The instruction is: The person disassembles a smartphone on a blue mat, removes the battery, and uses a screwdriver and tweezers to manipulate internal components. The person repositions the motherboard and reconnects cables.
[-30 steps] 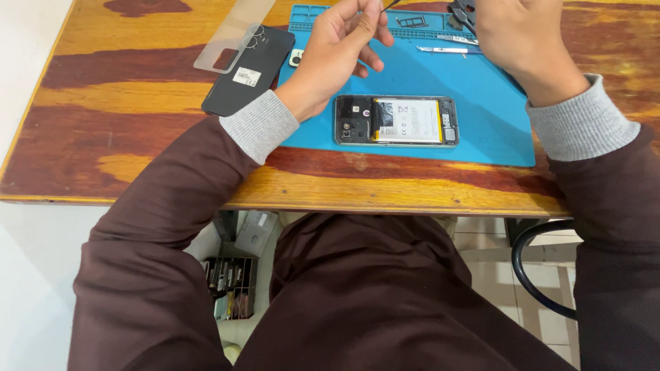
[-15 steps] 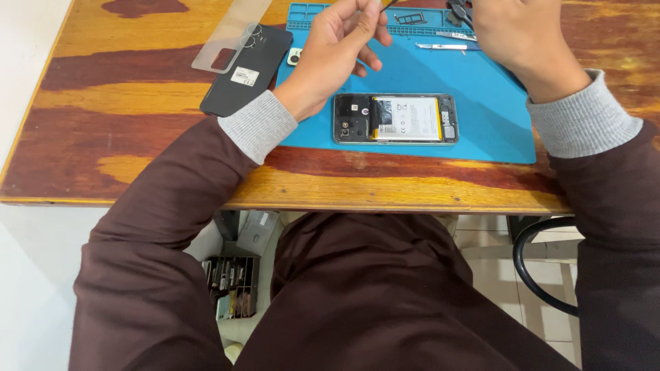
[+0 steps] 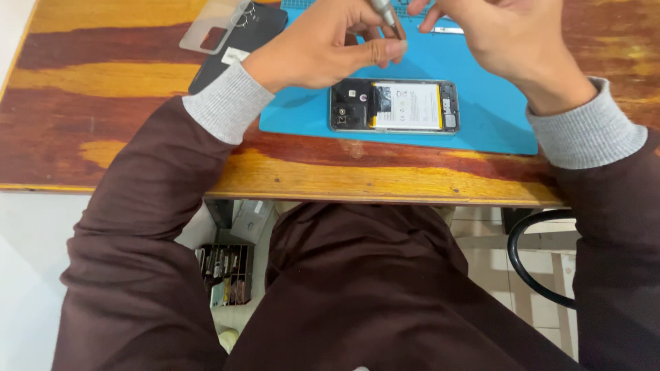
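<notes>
An opened phone (image 3: 394, 106) lies face down on a blue work mat (image 3: 491, 120), its white battery and black circuit board exposed. My left hand (image 3: 323, 48) hovers just beyond the phone's left end, thumb and fingers pinched around the tip of a thin metal screwdriver (image 3: 385, 12). My right hand (image 3: 505, 38) is above the mat to the right, its fingers meeting the same tool at the top edge of view. Whether it grips the tool is hidden by the frame edge.
A black phone back cover (image 3: 237, 48) and a clear screen piece (image 3: 213, 27) lie on the wooden table (image 3: 103, 103) at the left. A thin metal tool (image 3: 447, 30) rests on the mat behind my hands. Below the table edge are a small rack (image 3: 223, 271) and a chair frame (image 3: 529, 261).
The view has shifted so the table sits higher in frame. My hands have drawn together over the mat, and my left fingers have closed on the screwdriver tip.
</notes>
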